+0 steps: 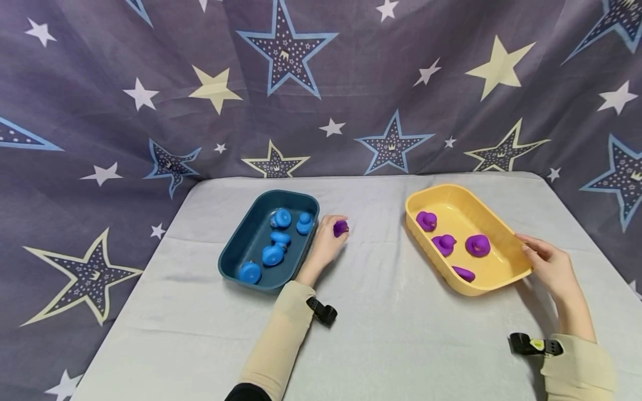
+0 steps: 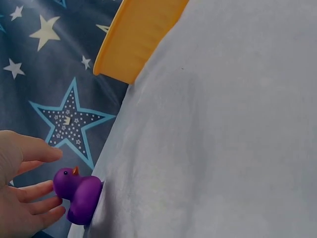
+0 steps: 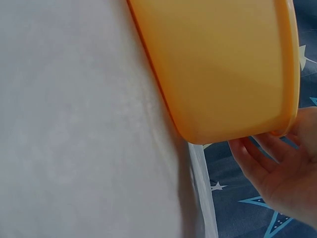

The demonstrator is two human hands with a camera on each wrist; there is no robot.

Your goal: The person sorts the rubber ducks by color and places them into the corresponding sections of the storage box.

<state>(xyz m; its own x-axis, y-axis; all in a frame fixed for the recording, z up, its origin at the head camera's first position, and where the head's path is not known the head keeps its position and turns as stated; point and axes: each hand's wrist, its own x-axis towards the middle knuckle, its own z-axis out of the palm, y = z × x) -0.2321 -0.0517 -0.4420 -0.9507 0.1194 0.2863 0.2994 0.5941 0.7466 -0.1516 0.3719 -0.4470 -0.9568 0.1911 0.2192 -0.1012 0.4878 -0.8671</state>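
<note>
A purple rubber duck [image 1: 340, 228] is at the fingertips of my left hand [image 1: 328, 242], just right of the dark teal tray [image 1: 232, 245]. In the left wrist view, the duck [image 2: 85, 198] stands on the cloth. The left thumb is apart from it, and the straight fingers reach beside it, seeming to touch. My right hand [image 1: 555, 270] grips the right end of the yellow tray [image 1: 506, 248], thumb at the rim and fingers below it. Several purple ducks [image 1: 478, 245] lie in that tray. Several blue ducks [image 1: 273, 255] lie in the teal tray.
Both trays stand on a table with a pale cloth [image 1: 371, 334], with bare cloth between them. Behind and left of the table hangs a dark curtain [image 1: 351, 72] printed with stars. Each wrist wears a small black camera [image 1: 323, 312].
</note>
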